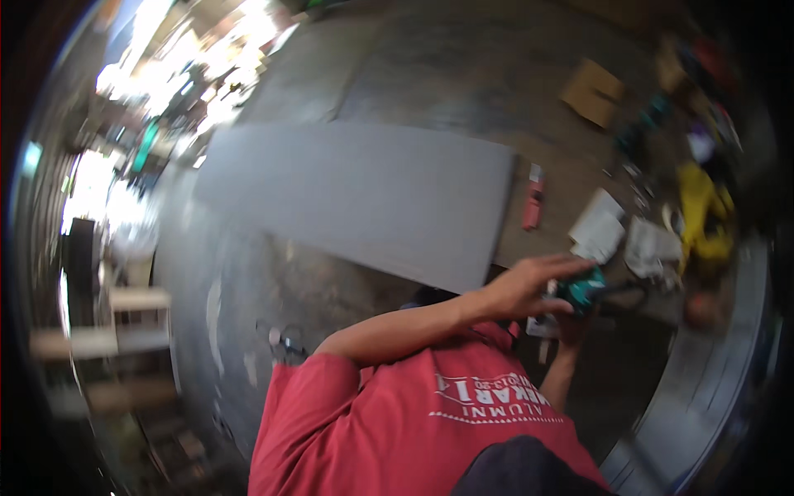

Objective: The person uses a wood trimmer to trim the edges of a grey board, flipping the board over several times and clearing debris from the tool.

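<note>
My left hand (533,281) is closed on a teal and black tool (584,288), perhaps a power tool, with fingers over its top. My right hand (571,324) is beneath the tool, mostly hidden, apparently supporting it; its grip cannot be made out. Just beyond and to the left lies a large flat grey panel (356,198). A slim red object (532,207) lies beside the panel's right edge, and white papers (597,225) are on the brown surface near the tool. The picture is slightly blurred by motion.
A cardboard piece (593,93) lies at the back right, with a yellow item (703,215) and clutter along that side. A long grey metal piece (711,347) runs down the lower right. Wooden shelving (141,302) and bright clutter stand at left. Small items (285,343) lie on the floor.
</note>
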`<state>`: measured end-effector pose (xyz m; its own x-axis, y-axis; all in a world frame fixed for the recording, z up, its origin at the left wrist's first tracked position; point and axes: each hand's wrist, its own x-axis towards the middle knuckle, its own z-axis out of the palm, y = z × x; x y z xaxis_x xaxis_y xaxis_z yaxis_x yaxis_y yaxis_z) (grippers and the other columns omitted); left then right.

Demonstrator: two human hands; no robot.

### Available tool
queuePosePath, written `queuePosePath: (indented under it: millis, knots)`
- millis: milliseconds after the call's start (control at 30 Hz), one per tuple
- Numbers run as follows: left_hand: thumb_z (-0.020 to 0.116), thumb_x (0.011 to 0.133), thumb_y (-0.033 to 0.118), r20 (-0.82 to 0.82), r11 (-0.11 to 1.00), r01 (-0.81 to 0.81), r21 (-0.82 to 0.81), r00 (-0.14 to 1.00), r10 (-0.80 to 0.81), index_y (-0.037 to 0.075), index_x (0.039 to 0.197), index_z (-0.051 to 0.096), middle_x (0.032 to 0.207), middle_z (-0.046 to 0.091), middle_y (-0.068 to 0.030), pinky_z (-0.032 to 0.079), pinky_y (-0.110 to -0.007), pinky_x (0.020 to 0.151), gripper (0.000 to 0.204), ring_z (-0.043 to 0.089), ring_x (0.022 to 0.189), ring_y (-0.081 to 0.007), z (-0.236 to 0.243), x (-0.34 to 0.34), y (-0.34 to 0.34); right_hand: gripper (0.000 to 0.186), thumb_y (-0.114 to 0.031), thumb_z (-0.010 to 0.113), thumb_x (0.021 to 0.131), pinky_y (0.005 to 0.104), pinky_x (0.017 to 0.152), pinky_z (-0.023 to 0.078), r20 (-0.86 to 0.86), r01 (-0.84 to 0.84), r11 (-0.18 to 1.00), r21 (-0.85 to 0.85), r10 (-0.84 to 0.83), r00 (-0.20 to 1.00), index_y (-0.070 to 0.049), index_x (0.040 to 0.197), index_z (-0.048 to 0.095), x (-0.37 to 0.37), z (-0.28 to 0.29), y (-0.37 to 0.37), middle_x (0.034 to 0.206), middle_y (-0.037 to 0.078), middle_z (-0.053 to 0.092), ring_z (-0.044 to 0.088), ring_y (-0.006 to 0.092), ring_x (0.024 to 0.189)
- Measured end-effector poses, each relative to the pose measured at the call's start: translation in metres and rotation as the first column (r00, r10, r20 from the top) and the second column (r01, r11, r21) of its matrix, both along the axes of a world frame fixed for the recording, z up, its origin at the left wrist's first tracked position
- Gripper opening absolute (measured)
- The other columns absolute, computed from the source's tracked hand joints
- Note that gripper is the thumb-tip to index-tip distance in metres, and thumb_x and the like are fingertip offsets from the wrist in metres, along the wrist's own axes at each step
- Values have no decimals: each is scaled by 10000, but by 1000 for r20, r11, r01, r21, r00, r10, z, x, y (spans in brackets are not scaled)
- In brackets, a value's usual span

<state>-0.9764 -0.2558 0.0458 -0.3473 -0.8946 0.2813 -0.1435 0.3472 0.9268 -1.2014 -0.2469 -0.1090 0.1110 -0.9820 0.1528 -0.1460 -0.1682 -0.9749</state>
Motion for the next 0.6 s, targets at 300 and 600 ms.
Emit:
queuePosePath:
  millis: [300, 600]
  knots:
    - [736, 861, 152, 142, 911, -413, -13, 901, 411, 101, 1352, 588, 1277, 634, -166, 524, -414, 948, 515, 643, 1125, -359, -11, 60, 69, 507, -386, 639, 920, 363, 860, 507, 313, -167, 981, 96, 129, 941, 0, 1234, 538, 26, 44, -25, 1040, 117, 646, 631, 235, 933]
    - [628, 903, 265, -228, 47, -664, -747, 322, 919, 68, 1088, 637, 1168, 651, -78, 426, -443, 968, 270, 587, 1084, -230, 155, 227, 223, 423, -248, 772, 863, 329, 905, 491, 68, 268, 959, -96, -262, 963, -28, 1207, 662, 36, 68, -46, 1099, 49, 693, 639, 148, 981]
